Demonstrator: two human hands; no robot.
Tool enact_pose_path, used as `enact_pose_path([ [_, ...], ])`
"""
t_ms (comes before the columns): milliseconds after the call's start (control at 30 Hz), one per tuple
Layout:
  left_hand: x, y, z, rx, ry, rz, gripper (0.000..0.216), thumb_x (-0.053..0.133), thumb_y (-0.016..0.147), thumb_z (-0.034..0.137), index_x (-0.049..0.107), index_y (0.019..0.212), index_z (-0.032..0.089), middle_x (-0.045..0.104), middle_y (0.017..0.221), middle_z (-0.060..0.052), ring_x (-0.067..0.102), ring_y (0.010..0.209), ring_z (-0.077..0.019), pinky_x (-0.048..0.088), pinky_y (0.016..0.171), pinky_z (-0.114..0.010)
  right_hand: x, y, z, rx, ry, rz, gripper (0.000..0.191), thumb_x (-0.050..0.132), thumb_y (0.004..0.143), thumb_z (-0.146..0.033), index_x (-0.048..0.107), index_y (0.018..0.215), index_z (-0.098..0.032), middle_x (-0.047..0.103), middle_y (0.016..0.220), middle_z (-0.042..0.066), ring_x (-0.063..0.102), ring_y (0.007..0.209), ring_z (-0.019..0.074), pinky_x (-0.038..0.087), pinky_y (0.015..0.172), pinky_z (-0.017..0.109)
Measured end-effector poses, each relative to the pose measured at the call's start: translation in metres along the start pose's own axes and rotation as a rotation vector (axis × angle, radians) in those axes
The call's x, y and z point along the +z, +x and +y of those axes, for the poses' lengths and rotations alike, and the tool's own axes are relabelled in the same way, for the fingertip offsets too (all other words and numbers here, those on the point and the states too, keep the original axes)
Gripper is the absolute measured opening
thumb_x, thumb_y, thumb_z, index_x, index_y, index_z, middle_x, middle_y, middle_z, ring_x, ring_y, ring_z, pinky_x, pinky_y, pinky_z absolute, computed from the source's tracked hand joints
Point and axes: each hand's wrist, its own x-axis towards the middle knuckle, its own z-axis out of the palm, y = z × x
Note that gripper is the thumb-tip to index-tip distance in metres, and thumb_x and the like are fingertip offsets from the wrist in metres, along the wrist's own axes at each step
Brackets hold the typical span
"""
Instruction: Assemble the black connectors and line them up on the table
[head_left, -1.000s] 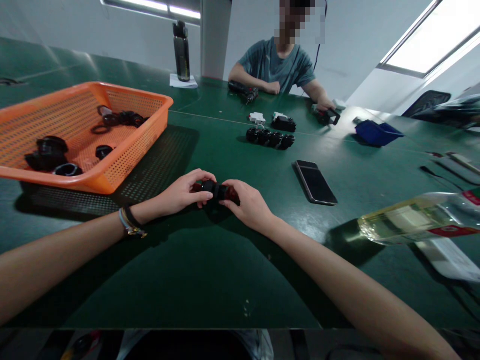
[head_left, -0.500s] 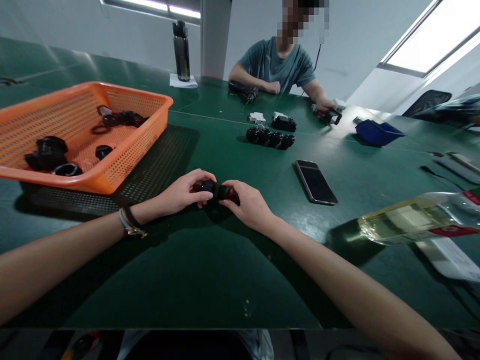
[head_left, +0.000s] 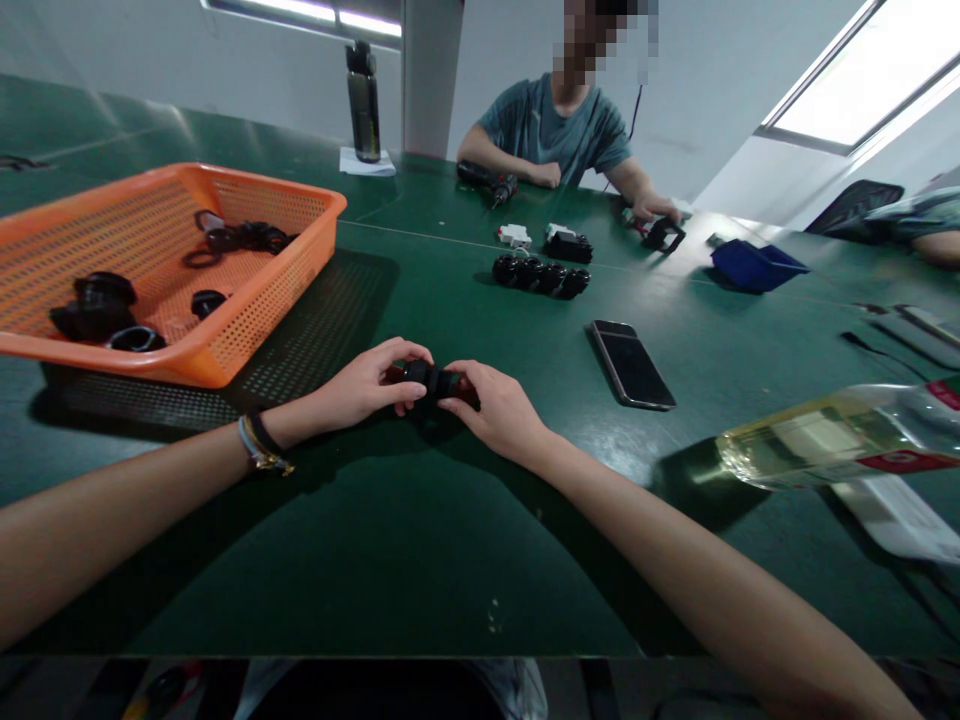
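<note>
Two palm-down hands [head_left: 365,385] around black part [head_left: 433,379].

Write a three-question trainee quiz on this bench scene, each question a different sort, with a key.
1. True or false: the phone lies on the table, outside the orange basket.
2. What do the left hand and right hand grip between them? A) a small black part B) a screwdriver C) a cup
3. Fill in: the wristbands sit on the ___ wrist.

Key: 1 true; 2 A; 3 left.
</note>
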Motion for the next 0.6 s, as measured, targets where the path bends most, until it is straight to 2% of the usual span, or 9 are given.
enact_pose_path([
  [600, 0.0004, 0.0007, -0.0005, -0.006, 0.0, 0.005, 0.032, 0.059, 0.071, 0.033, 0.049, 0.096, 0.018, 0.045, 0.092, -0.001, 0.055, 0.065, -0.0087, 0.052, 0.051, -0.021, -0.0011, 0.0006, -0.0009, 0.016, -0.028, -0.028, 0.025, 0.054, 0.081, -0.031, 0.054, 0.1, -0.014, 0.061, 0.082, 0.006, 0.056, 0.073, 0.0154, 0.044, 0.067, 0.029],
])
